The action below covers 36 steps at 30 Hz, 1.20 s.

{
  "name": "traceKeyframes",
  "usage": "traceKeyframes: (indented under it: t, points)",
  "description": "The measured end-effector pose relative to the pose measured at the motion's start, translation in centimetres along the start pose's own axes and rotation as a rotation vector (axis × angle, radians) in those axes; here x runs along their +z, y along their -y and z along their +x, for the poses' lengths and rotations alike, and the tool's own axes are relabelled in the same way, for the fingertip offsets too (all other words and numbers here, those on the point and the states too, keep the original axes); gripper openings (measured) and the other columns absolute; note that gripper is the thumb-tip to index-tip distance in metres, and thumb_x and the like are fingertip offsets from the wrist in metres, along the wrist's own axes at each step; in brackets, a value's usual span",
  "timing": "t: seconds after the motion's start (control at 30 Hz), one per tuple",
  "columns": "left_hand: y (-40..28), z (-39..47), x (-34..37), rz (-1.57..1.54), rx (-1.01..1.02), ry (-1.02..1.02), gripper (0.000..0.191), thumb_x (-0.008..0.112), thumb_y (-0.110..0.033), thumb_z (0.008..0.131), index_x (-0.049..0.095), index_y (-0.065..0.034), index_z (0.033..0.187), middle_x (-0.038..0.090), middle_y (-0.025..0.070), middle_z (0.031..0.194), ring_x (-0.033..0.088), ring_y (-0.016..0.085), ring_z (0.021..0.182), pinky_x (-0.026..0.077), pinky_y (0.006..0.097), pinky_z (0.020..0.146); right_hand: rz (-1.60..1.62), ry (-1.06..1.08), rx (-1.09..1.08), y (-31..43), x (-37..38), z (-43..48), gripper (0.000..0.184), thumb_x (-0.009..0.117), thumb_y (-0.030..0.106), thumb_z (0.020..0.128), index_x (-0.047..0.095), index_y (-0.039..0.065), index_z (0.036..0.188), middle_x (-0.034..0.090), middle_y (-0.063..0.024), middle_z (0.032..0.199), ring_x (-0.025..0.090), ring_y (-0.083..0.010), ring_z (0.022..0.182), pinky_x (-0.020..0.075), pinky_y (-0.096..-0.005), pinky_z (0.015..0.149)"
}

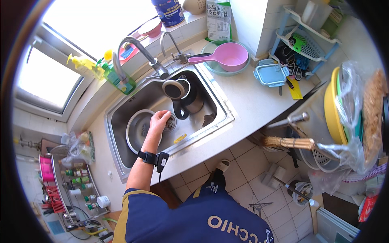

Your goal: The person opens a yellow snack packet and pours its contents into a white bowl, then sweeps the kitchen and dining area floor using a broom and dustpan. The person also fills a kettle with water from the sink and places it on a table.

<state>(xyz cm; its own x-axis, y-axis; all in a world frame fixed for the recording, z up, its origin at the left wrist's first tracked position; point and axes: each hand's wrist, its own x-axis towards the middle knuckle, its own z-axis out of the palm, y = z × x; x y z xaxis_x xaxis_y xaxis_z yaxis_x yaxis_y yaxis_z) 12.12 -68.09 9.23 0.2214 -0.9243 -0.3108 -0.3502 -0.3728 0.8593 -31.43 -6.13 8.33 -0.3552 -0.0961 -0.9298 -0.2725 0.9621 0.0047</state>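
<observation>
My left hand hangs over the stainless steel sink, between a round metal basin and the drain strainer. Its fingers are bunched together; the view does not settle whether anything is between them. Dark bits lie in the strainer. A jug with a black handle leans in the sink's right part, and a round dark-faced lid is at its mouth. Near the sink's front edge lies a small yellow strip. A brown scrap sits in the right corner. My right hand is out of view.
A curved faucet and a thinner tap stand behind the sink. Green dish soap is at the left. A pink ladle rests on a glass bowl. Right of it is a blue lidded box.
</observation>
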Motion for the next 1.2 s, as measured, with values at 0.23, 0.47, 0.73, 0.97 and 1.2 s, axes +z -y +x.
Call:
traceKeyframes:
  t: [0.23, 0.47, 0.73, 0.97, 1.2]
  points:
    - [-3.8, 2.3, 0.7, -0.257, -0.285, 0.353, 0.032, 0.058, -0.033, 0.088, 0.062, -0.004, 0.101, 0.064, 0.0071, 0.101, 0.061, 0.016, 0.092, 0.048, 0.0307, 0.08, -0.187, -0.047, 0.032, -2.4, 1.5, -0.2, 0.045, 0.052, 0.041, 0.085, 0.064, 0.0, 0.098, 0.064, -0.0218, 0.094, 0.06, -0.0339, 0.086, 0.0449, -0.0448, 0.074]
    - [-12.3, 5.9, 3.5, -0.803, -0.078, 0.298, 0.041, 0.049, -0.029, 0.093, 0.046, -0.0028, 0.125, 0.049, 0.0134, 0.127, 0.043, 0.025, 0.122, 0.037, 0.0405, 0.099, -0.032, -0.149, 0.001, -8.1, 3.3, 1.6, 0.05, 0.042, 0.046, 0.09, 0.057, 0.006, 0.116, 0.058, -0.0199, 0.114, 0.054, -0.0326, 0.105, 0.0412, -0.0416, 0.092]
    - [-15.9, 19.0, 10.3, -0.497, -0.006, -0.014, 0.056, 0.05, -0.038, 0.087, 0.047, 0.0029, 0.126, 0.048, 0.0169, 0.13, 0.043, 0.027, 0.119, 0.031, 0.0392, 0.099, 0.067, -0.13, 0.072, -3.8, 1.9, 4.6, 0.042, 0.043, 0.038, 0.09, 0.057, 0.005, 0.113, 0.057, -0.0172, 0.104, 0.052, -0.0294, 0.095, 0.0411, -0.0388, 0.083]
    - [-12.1, 26.2, 13.2, -0.32, 0.025, -0.003, 0.037, 0.056, -0.029, 0.084, 0.056, -0.0015, 0.109, 0.058, 0.015, 0.099, 0.054, 0.027, 0.087, 0.045, 0.0427, 0.076, 0.083, -0.141, 0.051, 4.5, -0.3, 3.8, 0.035, 0.046, 0.033, 0.088, 0.058, 0.005, 0.106, 0.056, -0.0148, 0.091, 0.051, -0.0265, 0.08, 0.0404, -0.0375, 0.07]
    - [-10.9, 30.1, 12.7, -0.688, -0.428, 0.217, 0.035, 0.05, -0.029, 0.09, 0.043, 0.0036, 0.102, 0.052, 0.0196, 0.101, 0.058, 0.034, 0.09, 0.049, 0.0506, 0.082, 0.159, -0.122, 0.119, 5.8, 0.0, 1.3, 0.029, 0.048, 0.027, 0.086, 0.059, 0.004, 0.1, 0.056, -0.0124, 0.078, 0.05, -0.0235, 0.065, 0.0398, -0.0361, 0.058]
